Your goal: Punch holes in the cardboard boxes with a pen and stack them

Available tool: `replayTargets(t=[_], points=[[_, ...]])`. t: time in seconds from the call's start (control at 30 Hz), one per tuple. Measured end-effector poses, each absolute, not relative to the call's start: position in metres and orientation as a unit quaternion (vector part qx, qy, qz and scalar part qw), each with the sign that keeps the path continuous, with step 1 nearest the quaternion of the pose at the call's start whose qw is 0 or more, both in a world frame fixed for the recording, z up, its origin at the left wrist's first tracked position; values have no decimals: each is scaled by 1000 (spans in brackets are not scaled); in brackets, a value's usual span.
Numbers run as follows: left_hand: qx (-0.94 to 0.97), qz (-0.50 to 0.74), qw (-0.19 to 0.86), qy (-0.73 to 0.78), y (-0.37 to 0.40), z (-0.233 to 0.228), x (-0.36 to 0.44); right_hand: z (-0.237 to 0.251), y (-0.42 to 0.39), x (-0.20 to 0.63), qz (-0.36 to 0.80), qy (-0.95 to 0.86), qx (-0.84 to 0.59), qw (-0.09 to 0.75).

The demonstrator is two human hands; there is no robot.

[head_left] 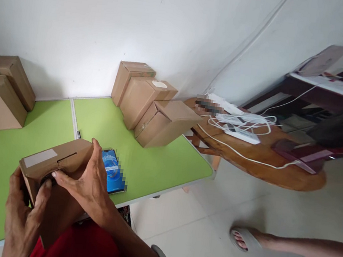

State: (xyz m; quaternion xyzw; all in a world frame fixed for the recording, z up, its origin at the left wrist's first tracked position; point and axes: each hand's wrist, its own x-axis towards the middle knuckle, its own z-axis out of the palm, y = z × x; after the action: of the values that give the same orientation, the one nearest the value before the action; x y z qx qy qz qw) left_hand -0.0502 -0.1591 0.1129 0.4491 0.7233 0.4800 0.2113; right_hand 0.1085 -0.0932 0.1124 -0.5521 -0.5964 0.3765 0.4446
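**Inspector:** Cardboard box [55, 161], brown, with a pale label on its top face, sits at the near edge of the green tabletop [154, 160], partly over the rim and against the person's lap. Its long axis runs from lower left up to the right, toward the phone.

**Second:** Who has it?

**Inspector:** Both hands. The left hand [23, 214] is closed around the near left corner from below, thumb up against the end face. The right hand [87, 180] lies over the right end, palm on the top face, fingers curled down the front to a dark opening in it. The grip of each is closed on the box; neither is free.

**Second:** Which hand is nearer the opening?

**Inspector:** The right; its fingertips [56, 175] touch the edge. The left thumb is just beside it.

**Second:** Surroundings?

**Inspector:** A lit phone [113, 172] lies flat just beyond the right hand, partly hidden by it. A group of three boxes [152, 104] stands by the wall, well apart; two more boxes [0, 89] at far left. Another person's sandalled foot [243, 238] rests on the floor to the right.
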Motion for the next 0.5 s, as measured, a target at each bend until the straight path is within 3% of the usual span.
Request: replayTargets(t=[0.2, 0.37, 0.5], points=[[456, 465, 182, 737, -169, 118, -46, 119, -90, 107, 379, -610, -554, 422], [420, 469, 236, 741, -165, 125, -47, 123, -87, 108, 380, -637, -526, 415], [355, 538, 291, 707, -163, 103, -79, 121, -70, 141, 431, -639, -450, 452]])
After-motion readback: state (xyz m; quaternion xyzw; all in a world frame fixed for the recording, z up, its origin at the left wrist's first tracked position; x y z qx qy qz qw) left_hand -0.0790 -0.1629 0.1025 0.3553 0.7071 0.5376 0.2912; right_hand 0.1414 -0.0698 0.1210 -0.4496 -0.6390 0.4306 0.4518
